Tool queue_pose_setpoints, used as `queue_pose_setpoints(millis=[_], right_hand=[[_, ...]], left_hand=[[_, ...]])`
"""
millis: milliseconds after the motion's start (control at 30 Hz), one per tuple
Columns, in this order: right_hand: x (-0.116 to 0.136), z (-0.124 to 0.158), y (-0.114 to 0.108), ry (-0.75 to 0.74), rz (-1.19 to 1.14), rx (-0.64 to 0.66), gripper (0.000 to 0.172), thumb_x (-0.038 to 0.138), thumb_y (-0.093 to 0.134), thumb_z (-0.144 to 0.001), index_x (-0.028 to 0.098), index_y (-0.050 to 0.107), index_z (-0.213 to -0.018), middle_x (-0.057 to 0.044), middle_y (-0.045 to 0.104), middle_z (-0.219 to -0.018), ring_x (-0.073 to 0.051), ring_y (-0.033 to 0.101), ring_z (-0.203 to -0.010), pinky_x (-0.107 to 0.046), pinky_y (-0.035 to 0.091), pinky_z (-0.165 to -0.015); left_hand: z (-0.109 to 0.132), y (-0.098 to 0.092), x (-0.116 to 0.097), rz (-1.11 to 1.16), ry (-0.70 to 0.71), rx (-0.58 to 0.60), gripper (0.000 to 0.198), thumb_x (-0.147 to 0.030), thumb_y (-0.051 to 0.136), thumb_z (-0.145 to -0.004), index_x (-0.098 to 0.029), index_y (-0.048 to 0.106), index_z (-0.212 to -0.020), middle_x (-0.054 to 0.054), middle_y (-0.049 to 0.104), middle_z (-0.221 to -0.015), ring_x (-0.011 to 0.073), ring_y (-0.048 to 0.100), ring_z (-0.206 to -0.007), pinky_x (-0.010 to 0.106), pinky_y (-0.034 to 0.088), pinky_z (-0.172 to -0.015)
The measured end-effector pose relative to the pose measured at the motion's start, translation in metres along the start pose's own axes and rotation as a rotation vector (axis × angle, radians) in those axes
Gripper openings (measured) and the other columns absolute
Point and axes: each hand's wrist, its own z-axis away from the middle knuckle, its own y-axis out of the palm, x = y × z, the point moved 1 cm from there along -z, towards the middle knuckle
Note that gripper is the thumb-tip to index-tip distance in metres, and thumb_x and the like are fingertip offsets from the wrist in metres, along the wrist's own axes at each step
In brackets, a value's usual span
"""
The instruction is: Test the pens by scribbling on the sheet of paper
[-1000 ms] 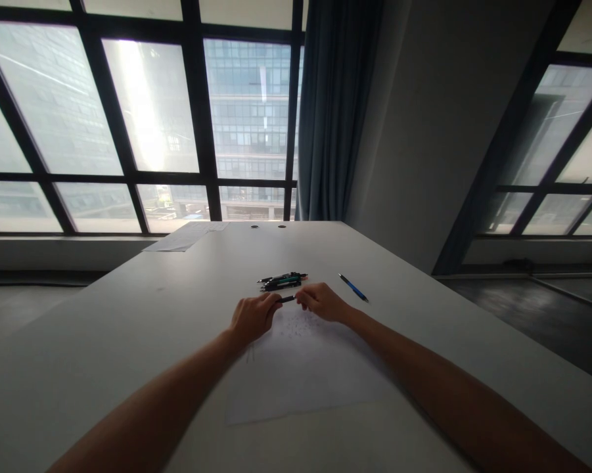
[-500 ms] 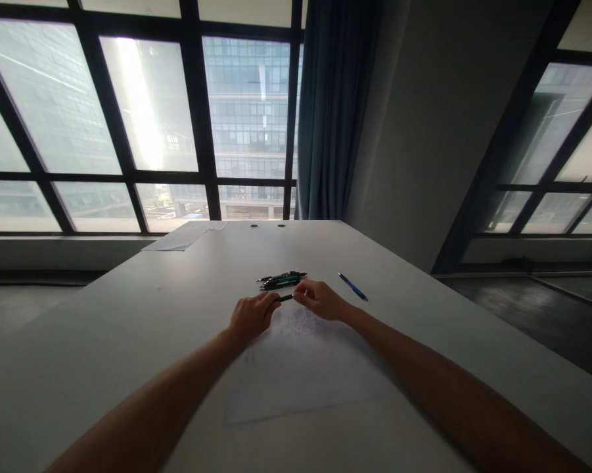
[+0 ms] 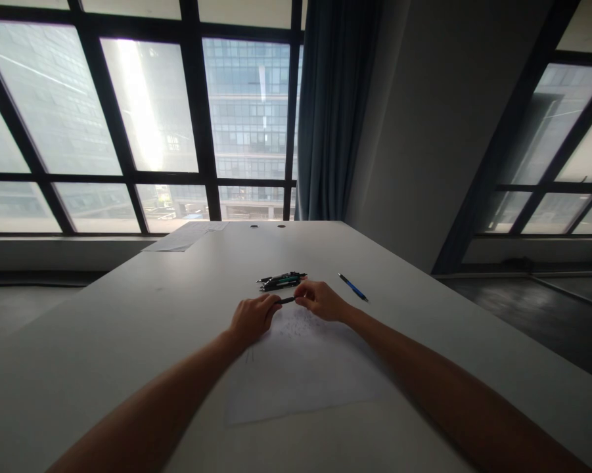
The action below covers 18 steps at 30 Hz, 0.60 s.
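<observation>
A dark pen [image 3: 287,300] lies level between my two hands, above the far part of a white paper sheet [image 3: 296,374]. My left hand [image 3: 252,318] is closed around its left end. The fingertips of my right hand [image 3: 321,300] pinch its right end, so that tip is hidden. Small pen marks cover the sheet near my hands, with a few strokes at its left edge. Just beyond my fingers rests a pile of several dark pens [image 3: 280,281], one with a green part. A blue pen [image 3: 353,287] lies alone to the right.
The white table [image 3: 103,341] stretches away toward the windows. More paper sheets [image 3: 175,240] lie at its far left corner. Two dark round discs, one a grommet-like spot [image 3: 281,226], sit near the far edge. A blue curtain [image 3: 332,131] hangs behind.
The pen between my hands has dipped very slightly at its right end. Both hands keep nearly the same place and grip; the pile and the blue pen have not moved.
</observation>
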Motion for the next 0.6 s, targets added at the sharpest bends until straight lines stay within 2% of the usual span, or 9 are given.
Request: queue_pose_setpoints(millis=[133,233,367,600], right_hand=[[0.0,0.0,0.0,-0.006,-0.041,0.0,0.019,0.029,0.062,-0.08,0.014,0.064,-0.092,-0.004,0.066,-0.079,-0.011,0.057,-0.06,-0.023,0.044,-0.057],[0.0,0.001,0.001,0.022,-0.046,0.032,0.021,0.032,0.054,-0.086,0.014,0.064,-0.084,-0.003,0.066,-0.071,-0.011,0.056,-0.057,-0.023,0.044,-0.056],[0.0,0.001,0.001,0.011,-0.018,-0.017,0.01,0.023,0.063,-0.078,0.015,0.065,-0.084,-0.002,0.064,-0.068,-0.012,0.057,-0.058,-0.023,0.045,-0.057],[-0.011,-0.001,-0.005,-0.004,-0.028,-0.04,0.01,0.02,0.066,-0.073,0.015,0.065,-0.082,-0.003,0.066,-0.077,-0.011,0.056,-0.061,-0.024,0.047,-0.061]], left_hand=[[0.0,-0.001,0.0,0.009,-0.006,-0.005,0.027,-0.038,0.04,-0.096,-0.024,0.062,-0.105,0.003,0.071,-0.096,0.0172,0.066,-0.073,0.024,0.044,-0.059],[0.0,-0.001,0.0,0.002,0.003,0.002,0.028,-0.038,0.039,-0.096,-0.024,0.062,-0.104,0.003,0.072,-0.096,0.0174,0.067,-0.073,0.024,0.044,-0.059],[0.0,0.0,0.001,-0.005,0.003,0.016,0.028,-0.038,0.039,-0.097,-0.024,0.062,-0.105,0.003,0.071,-0.098,0.0174,0.067,-0.075,0.024,0.044,-0.06],[0.0,-0.001,0.0,-0.009,-0.034,0.048,0.028,-0.038,0.039,-0.097,-0.024,0.062,-0.106,0.003,0.071,-0.1,0.0182,0.067,-0.078,0.025,0.045,-0.062]])
